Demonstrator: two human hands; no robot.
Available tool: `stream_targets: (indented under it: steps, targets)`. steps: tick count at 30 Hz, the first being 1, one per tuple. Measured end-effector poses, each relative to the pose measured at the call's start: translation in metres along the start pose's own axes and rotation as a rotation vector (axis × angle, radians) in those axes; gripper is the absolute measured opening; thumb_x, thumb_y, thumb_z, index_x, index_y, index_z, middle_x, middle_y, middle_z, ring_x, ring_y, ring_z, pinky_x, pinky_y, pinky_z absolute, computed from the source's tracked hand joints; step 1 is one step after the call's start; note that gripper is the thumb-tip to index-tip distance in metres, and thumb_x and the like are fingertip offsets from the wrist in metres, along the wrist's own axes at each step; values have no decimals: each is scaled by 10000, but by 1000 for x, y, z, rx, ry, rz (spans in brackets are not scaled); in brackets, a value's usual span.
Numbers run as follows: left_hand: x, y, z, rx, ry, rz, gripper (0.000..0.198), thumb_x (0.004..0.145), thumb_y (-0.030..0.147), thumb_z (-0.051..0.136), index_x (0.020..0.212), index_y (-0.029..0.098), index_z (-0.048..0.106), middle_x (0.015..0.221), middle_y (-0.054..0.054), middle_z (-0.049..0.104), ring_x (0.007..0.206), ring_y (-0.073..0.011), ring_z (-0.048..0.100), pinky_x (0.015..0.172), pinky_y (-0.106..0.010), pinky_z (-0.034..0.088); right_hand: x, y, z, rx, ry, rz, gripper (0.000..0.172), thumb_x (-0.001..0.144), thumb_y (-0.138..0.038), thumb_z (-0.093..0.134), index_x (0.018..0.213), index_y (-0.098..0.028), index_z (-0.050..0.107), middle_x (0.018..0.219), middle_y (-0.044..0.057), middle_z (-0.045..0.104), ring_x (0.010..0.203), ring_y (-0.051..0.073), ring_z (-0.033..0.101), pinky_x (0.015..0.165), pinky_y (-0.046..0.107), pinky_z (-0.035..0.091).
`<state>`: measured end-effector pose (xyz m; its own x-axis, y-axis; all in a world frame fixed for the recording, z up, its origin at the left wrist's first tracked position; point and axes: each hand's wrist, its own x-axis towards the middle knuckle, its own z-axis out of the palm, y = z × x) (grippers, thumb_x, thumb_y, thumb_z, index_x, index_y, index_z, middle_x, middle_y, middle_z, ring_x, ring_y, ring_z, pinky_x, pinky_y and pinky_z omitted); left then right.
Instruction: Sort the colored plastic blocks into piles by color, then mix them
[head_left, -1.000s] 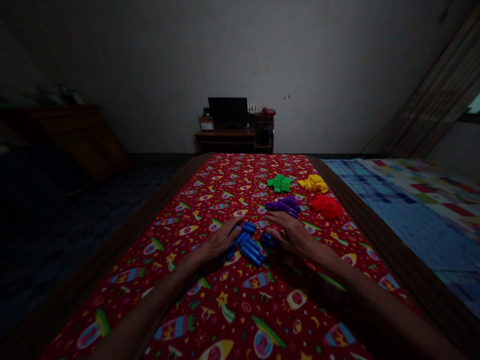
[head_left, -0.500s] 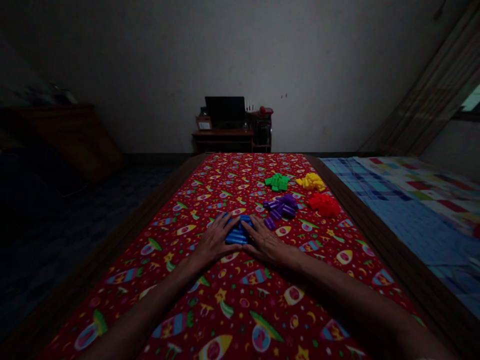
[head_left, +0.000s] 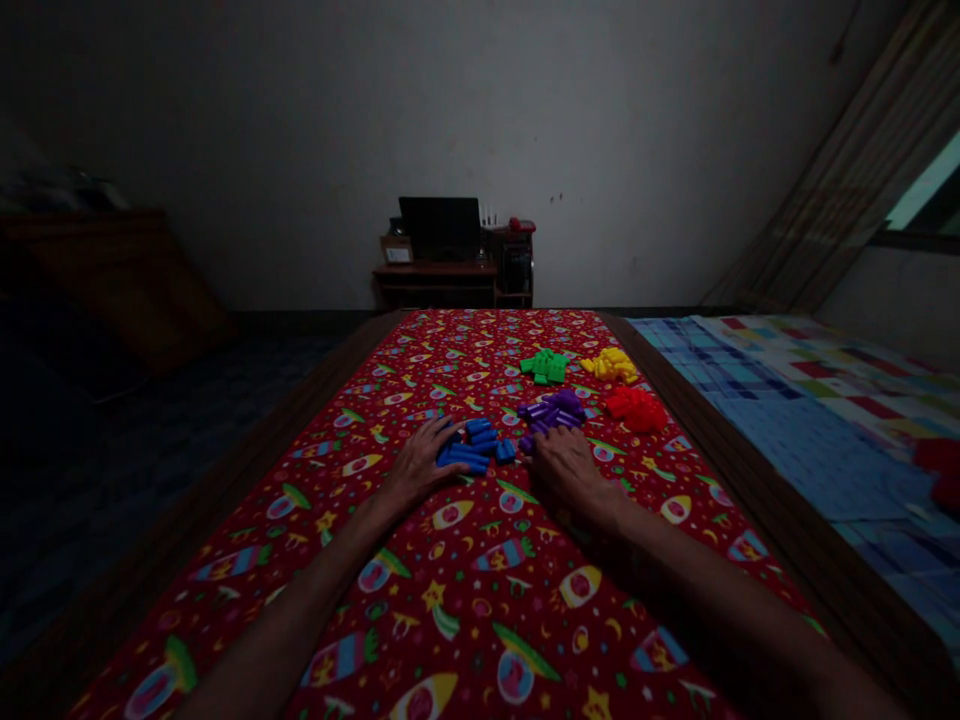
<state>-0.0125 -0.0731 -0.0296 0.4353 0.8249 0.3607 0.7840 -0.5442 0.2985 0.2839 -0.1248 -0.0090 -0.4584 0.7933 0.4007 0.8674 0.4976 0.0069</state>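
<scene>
My left hand (head_left: 424, 460) rests open on the patterned red cloth (head_left: 480, 555). Its spread thumb and fingers curve around the left side of several blue plastic blocks (head_left: 469, 460), touching them. A small blue block (head_left: 505, 452) lies just right of that group. At the near edge of a purple pile of plastic blocks (head_left: 559, 407) is my right hand (head_left: 568, 470), its fingers curled down and close together. One purple block (head_left: 526, 444) shows beside its fingertips. The hand hides whatever may be between those fingers.
Green blocks (head_left: 546, 366), yellow blocks (head_left: 611, 365) and red blocks (head_left: 636, 409) lie in separate piles farther back and to the right. Dark brown edges (head_left: 697, 420) flank the cloth. A desk with a monitor (head_left: 439, 226) stands by the far wall; a bed (head_left: 787, 430) is at right.
My right hand has left the blue blocks and moved right to the purple pile, its fingers now curled. The blue blocks are more exposed and spread out. My left hand stays beside them.
</scene>
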Motion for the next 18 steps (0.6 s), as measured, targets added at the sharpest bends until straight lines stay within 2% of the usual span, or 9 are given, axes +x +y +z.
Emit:
stream_targets:
  steps: [3, 6, 11, 14, 16, 18]
  targets:
    - [-1, -1, 2, -8, 11, 20, 653, 835, 603, 534, 1346, 197, 524, 1409, -142, 508, 1333, -331, 420, 1108, -544, 333, -3, -7, 4, -41, -64, 10, 308, 936, -220, 437, 1188, -122, 586, 1084, 159, 631, 1001, 268, 538, 886, 407, 427]
    - [-3, -1, 3, 2, 27, 36, 589, 878, 582, 476, 1322, 201, 545, 1400, -134, 520, 1347, -325, 405, 1109, -549, 334, 7, -8, -5, -53, -66, 6, 292, 921, -179, 443, 1167, -132, 594, 1101, 149, 618, 997, 244, 526, 875, 353, 410]
    - [-6, 3, 1, 21, 30, 36, 525, 914, 543, 436, 1305, 215, 558, 1390, -123, 531, 1346, -318, 408, 1097, -561, 355, 44, 10, -40, -139, -146, 215, 227, 913, -198, 472, 1053, -120, 634, 1020, 164, 634, 909, 238, 539, 763, 310, 392]
    - [-7, 7, -2, 23, 30, 32, 519, 928, 531, 410, 1303, 205, 560, 1398, -130, 520, 1355, -320, 395, 1097, -561, 357, 55, 19, -50, -155, -142, 321, 251, 927, -225, 459, 1051, -109, 644, 1035, 177, 636, 926, 256, 542, 751, 318, 384]
    - [-8, 9, -3, 15, 29, 36, 515, 936, 523, 397, 1306, 201, 555, 1400, -130, 516, 1362, -316, 385, 1100, -554, 357, 52, 18, -48, -114, -105, 296, 259, 931, -236, 459, 1060, -112, 647, 1036, 171, 637, 927, 253, 540, 769, 323, 385]
    - [-8, 10, -3, 4, 33, 44, 506, 941, 514, 392, 1319, 211, 539, 1396, -121, 518, 1365, -308, 381, 1104, -550, 353, 43, 8, -39, -30, -76, 180, 257, 941, -232, 446, 1072, -132, 643, 1030, 148, 639, 918, 233, 538, 788, 317, 391]
